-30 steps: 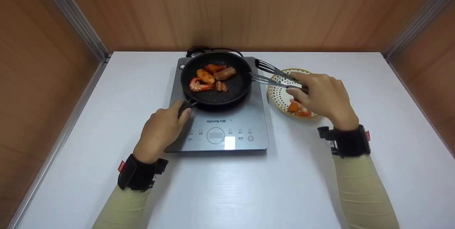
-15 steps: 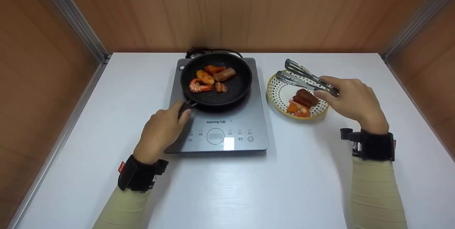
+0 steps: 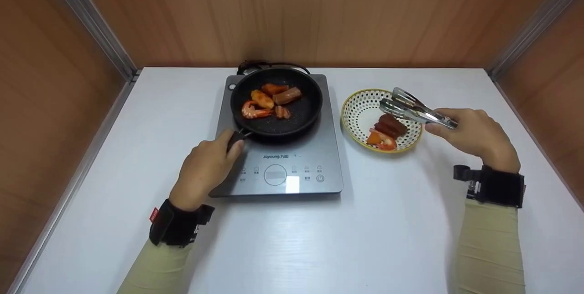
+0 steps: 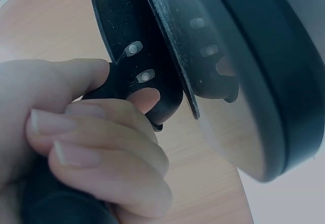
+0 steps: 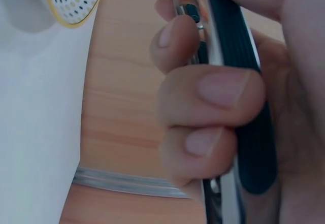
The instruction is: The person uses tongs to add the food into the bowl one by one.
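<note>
The left hand (image 3: 205,168) wraps around the black pan handle (image 3: 235,140), which slants from the pan (image 3: 299,123) toward the person and a little left. The pan sits on the cooktop (image 3: 315,152), with a shrimp (image 3: 256,110), a thick brown piece (image 3: 287,96) and other bits of food around its middle and left. Right of the cooktop, just apart from it on the desk (image 3: 383,221), is the dotted bowl (image 3: 351,116), with more food (image 3: 392,125) in its nearer right part. The right hand (image 3: 479,134) is beyond the bowl's right rim — far nearer the bowl than the pan — and grips metal tongs (image 3: 424,115). Their long axis runs left and away from the person, tips parted above the bowl; I can't tell whether they touch anything.
</note>
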The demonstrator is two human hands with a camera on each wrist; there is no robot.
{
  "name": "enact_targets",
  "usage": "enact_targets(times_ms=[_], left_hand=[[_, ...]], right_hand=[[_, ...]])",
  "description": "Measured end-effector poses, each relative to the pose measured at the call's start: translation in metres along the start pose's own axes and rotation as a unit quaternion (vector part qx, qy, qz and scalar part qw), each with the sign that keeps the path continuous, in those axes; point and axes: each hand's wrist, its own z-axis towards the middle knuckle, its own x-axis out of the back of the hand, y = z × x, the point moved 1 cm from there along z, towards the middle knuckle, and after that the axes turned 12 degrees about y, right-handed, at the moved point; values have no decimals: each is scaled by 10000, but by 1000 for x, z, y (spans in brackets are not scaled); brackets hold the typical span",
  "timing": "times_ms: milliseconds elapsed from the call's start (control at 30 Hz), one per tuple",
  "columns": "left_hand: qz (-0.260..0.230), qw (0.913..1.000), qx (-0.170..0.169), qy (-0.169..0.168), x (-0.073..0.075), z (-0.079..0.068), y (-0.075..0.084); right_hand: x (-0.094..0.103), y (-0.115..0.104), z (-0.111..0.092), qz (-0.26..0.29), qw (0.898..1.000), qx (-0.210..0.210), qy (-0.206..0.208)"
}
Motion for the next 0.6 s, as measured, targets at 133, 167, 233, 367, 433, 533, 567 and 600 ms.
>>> enact_targets(times_ms=[133,167,233,367,433,533,567,600], left_hand=[[-2,10000,-3,-3,0,0,0],[-5,10000,-1,-2,0,0,0],[-15,10000,-7,17,0,0,0],[-10,10000,-54,67,0,-1,-1],[5,9999,-65,88,0,-1,0],[17,9999,-59,97,-1,0,0],[27,9999,-56,102,-1,0,0],[35,9999,-54,105,-1,0,0]], right_hand=[[-2,9,0,20,9996,-152,-223],[-2,10,0,4,9995,-174,-262],[-4,12,1,-20,9992,-202,-342],[-7,15,2,-89,9982,-202,-550],[-7,16,2,-123,9977,-201,-632],[-7,19,1,-144,9971,-233,-707],[-7,19,0,-146,9969,-244,-727],[-7,20,0,-157,9969,-233,-741]])
